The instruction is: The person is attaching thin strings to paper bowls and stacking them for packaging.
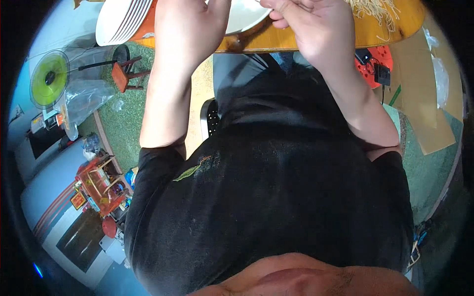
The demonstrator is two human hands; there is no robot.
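At the top edge both hands work over a yellow-brown wooden table (281, 42). Between them lies a white plate (244, 19), cut off by the frame. My left hand (192, 22) is at the plate's left side, its fingertips outside the frame. My right hand (316, 24) is over the plate's right side, thumb and fingers pinched together; whatever they hold is too small to make out. Left of my left hand stands a stack of white plates (123, 22) beside something orange. A heap of pale thin strands (377, 12), like noodles, lies right of my right hand.
A green-bladed fan (49, 79) stands at the left, near a small red-brown stool (126, 74) and clear plastic bags (84, 101). At the right are a red stool (368, 74) with a black adapter on it and flattened cardboard (424, 98).
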